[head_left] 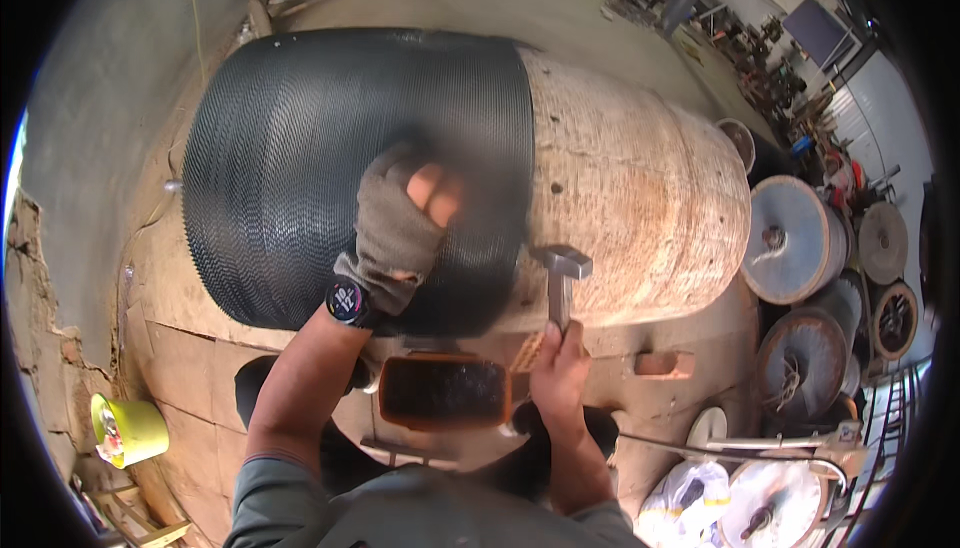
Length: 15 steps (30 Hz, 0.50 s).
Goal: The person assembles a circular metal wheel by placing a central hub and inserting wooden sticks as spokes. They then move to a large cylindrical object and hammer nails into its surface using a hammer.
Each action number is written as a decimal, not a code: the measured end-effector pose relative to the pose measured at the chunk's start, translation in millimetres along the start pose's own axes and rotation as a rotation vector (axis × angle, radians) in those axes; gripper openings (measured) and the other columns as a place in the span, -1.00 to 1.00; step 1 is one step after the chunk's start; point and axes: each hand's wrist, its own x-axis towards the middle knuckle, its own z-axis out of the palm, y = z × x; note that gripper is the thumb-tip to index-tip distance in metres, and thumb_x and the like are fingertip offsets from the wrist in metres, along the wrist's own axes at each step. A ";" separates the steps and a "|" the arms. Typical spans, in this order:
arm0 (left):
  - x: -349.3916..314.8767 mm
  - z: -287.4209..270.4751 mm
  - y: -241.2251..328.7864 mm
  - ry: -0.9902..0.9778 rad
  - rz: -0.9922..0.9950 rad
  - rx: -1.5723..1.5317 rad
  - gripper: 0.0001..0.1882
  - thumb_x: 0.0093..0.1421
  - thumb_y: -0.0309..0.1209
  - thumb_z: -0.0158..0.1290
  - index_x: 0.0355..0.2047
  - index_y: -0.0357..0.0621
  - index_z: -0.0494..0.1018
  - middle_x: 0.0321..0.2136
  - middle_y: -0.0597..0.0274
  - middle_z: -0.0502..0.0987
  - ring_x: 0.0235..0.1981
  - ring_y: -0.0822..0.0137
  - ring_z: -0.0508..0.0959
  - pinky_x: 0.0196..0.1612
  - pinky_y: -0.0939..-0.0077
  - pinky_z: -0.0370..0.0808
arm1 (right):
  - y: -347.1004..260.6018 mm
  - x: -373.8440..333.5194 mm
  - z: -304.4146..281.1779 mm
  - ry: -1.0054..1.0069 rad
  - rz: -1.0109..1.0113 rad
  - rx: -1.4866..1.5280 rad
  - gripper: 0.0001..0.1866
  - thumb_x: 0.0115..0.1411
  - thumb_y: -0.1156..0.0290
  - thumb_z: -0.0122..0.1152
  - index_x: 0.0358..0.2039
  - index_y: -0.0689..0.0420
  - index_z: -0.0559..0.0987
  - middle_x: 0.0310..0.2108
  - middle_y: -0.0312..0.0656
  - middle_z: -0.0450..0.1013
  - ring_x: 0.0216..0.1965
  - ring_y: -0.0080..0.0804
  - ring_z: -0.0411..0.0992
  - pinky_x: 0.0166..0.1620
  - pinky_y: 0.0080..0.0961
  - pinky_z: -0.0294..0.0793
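Note:
A large wooden drum (640, 178) lies on its side in front of me. Its left part is covered by dark, finely toothed metal strip (280, 158) wound in tight rows; its right part is bare, pale and pitted with small holes. My left hand (405, 223), in a grey glove with bare fingertips, is closed over the dark windings. A blurred patch beside it hides what its fingers hold, if anything. My bare right hand (560, 368) grips a hammer (566, 266) by the handle, its metal head raised near the lower edge of the bare wood.
Between my legs stands an orange-rimmed rectangular container (445, 422) with a dark interior. A brick (664, 365) lies on the floor to the right. Reels (790, 233) and white bags (685, 498) crowd the right side. At lower left is a yellow bucket (135, 430).

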 end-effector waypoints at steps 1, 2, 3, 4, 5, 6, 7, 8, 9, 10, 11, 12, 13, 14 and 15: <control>0.4 0.4 -1.8 -0.045 -0.073 0.005 -0.69 0.15 -0.34 0.19 -0.10 -0.12 0.54 -0.15 -0.02 0.57 -0.13 -0.08 0.59 -0.02 0.01 0.58 | 0.8 2.3 -1.2 0.009 -0.012 0.124 -0.62 0.54 0.21 -0.11 -0.07 0.36 0.36 -0.61 -0.19 0.38 -0.61 -0.42 0.36 -0.56 -0.45 0.31; 0.7 0.7 -2.0 -0.073 -0.119 -0.012 -0.67 0.11 -0.40 0.19 -0.08 -0.11 0.53 -0.15 0.01 0.54 -0.12 -0.06 0.58 -0.03 0.00 0.57 | 1.1 0.9 -4.0 0.011 0.014 0.250 -0.59 0.55 0.18 -0.14 -0.06 0.38 0.35 -0.60 -0.28 0.36 -0.61 -0.59 0.32 -0.57 -0.55 0.27; 2.9 0.7 -4.6 -0.103 -0.158 -0.032 -0.64 0.08 -0.46 0.19 -0.07 -0.10 0.52 -0.14 0.04 0.51 -0.11 -0.04 0.58 -0.04 0.00 0.57 | 1.9 2.3 -3.1 0.068 -0.085 0.468 -0.60 0.54 0.19 -0.11 -0.09 0.39 0.37 -0.56 -0.24 0.38 -0.59 -0.56 0.34 -0.54 -0.54 0.30; 5.4 0.8 -5.8 -0.131 -0.189 -0.050 -0.61 0.05 -0.51 0.19 -0.06 -0.10 0.51 -0.13 0.07 0.48 -0.10 -0.02 0.57 -0.06 -0.01 0.57 | 4.3 3.7 -2.9 0.140 -0.202 0.336 -0.64 0.52 0.24 -0.06 -0.06 0.37 0.37 -0.54 -0.16 0.41 -0.60 -0.38 0.36 -0.53 -0.48 0.33; 9.2 0.1 -9.0 -0.093 -0.068 0.008 -0.61 0.08 -0.51 0.15 -0.03 -0.12 0.49 -0.12 0.07 0.48 -0.08 -0.02 0.55 -0.05 0.02 0.55 | 7.3 5.6 -1.7 0.211 -0.339 0.056 -0.68 0.50 0.29 -0.01 -0.04 0.36 0.36 -0.53 -0.08 0.44 -0.62 -0.20 0.38 -0.52 -0.42 0.36; 13.9 0.2 -10.8 -0.113 -0.087 0.012 -0.62 0.09 -0.51 0.15 -0.03 -0.13 0.49 -0.12 0.06 0.48 -0.07 -0.02 0.55 -0.03 0.02 0.55 | 9.9 6.7 3.2 0.093 -0.200 -0.024 -0.70 0.47 0.33 0.04 0.02 0.32 0.36 -0.52 0.07 0.46 -0.57 0.07 0.41 -0.50 -0.24 0.40; 18.9 0.5 -12.2 -0.130 -0.105 0.020 -0.62 0.11 -0.50 0.14 -0.02 -0.13 0.48 -0.11 0.06 0.48 -0.06 -0.01 0.54 -0.02 0.02 0.55 | 12.5 5.9 6.5 -0.096 0.045 -0.022 -0.69 0.44 0.37 0.08 0.07 0.28 0.35 -0.52 0.22 0.47 -0.53 0.33 0.44 -0.47 -0.06 0.45; 22.6 0.5 -11.1 -0.093 -0.069 0.066 -0.63 0.12 -0.50 0.14 -0.02 -0.14 0.48 -0.11 0.05 0.48 -0.05 -0.01 0.54 -0.01 0.03 0.55 | 15.4 9.4 16.4 0.017 0.005 0.011 -0.72 0.43 0.38 0.11 0.03 0.26 0.39 -0.52 0.27 0.47 -0.46 0.35 0.49 -0.42 0.06 0.46; 25.5 2.2 -6.4 -0.100 -0.127 0.013 -0.63 0.14 -0.49 0.14 0.00 -0.15 0.48 -0.11 0.03 0.49 -0.07 0.00 0.55 0.00 0.03 0.56 | 16.6 0.7 15.0 0.018 0.064 0.029 -0.72 0.41 0.39 0.13 0.02 0.27 0.39 -0.51 0.26 0.48 -0.46 0.35 0.50 -0.42 0.06 0.46; 28.6 4.5 -1.9 -0.052 -0.129 -0.003 -0.62 0.16 -0.48 0.13 0.01 -0.16 0.48 -0.12 0.00 0.50 -0.09 0.01 0.57 0.00 0.04 0.57 | 21.0 -0.1 16.1 0.008 0.120 0.060 -0.73 0.40 0.41 0.15 0.01 0.28 0.40 -0.50 0.25 0.49 -0.46 0.35 0.50 -0.43 0.06 0.45; 25.8 4.1 7.6 -0.035 -0.140 -0.025 -0.62 0.17 -0.47 0.14 0.02 -0.16 0.48 -0.12 -0.01 0.51 -0.10 0.01 0.57 0.01 0.04 0.58 | 24.0 -4.1 17.0 0.021 0.079 0.093 -0.72 0.39 0.42 0.16 0.01 0.29 0.40 -0.50 0.25 0.49 -0.46 0.35 0.50 -0.42 0.07 0.45; 15.1 4.9 29.0 0.032 -0.241 -0.120 -0.61 0.17 -0.47 0.15 0.03 -0.15 0.48 -0.14 -0.01 0.52 -0.11 0.01 0.58 0.01 0.05 0.58 | 25.4 -10.9 15.7 0.020 0.087 0.123 -0.72 0.39 0.43 0.17 0.01 0.29 0.40 -0.50 0.25 0.49 -0.45 0.35 0.50 -0.42 0.07 0.45; 3.9 5.0 51.2 0.086 -0.286 -0.075 -0.61 0.16 -0.48 0.16 0.03 -0.15 0.48 -0.15 -0.01 0.53 -0.13 0.02 0.59 0.00 0.06 0.59 | 27.0 -16.1 14.1 0.023 0.095 0.161 -0.72 0.38 0.45 0.17 0.01 0.29 0.40 -0.50 0.25 0.49 -0.45 0.35 0.50 -0.42 0.08 0.44; -9.0 3.3 72.8 0.153 -0.271 -0.131 -0.59 0.15 -0.51 0.17 0.04 -0.14 0.48 -0.17 0.01 0.54 -0.13 0.01 0.59 0.01 0.06 0.58 | 28.4 -20.4 12.1 -0.001 0.096 0.142 -0.72 0.37 0.46 0.18 0.01 0.29 0.40 -0.50 0.25 0.49 -0.44 0.35 0.50 -0.42 0.07 0.44; -21.7 0.6 94.2 0.101 -0.362 -0.248 -0.57 0.14 -0.54 0.17 0.06 -0.13 0.48 -0.18 0.02 0.55 -0.13 0.00 0.59 0.01 0.07 0.58 | 30.6 -22.4 10.6 -0.027 0.093 0.128 -0.72 0.37 0.47 0.18 0.01 0.30 0.40 -0.49 0.26 0.48 -0.44 0.35 0.50 -0.42 0.07 0.44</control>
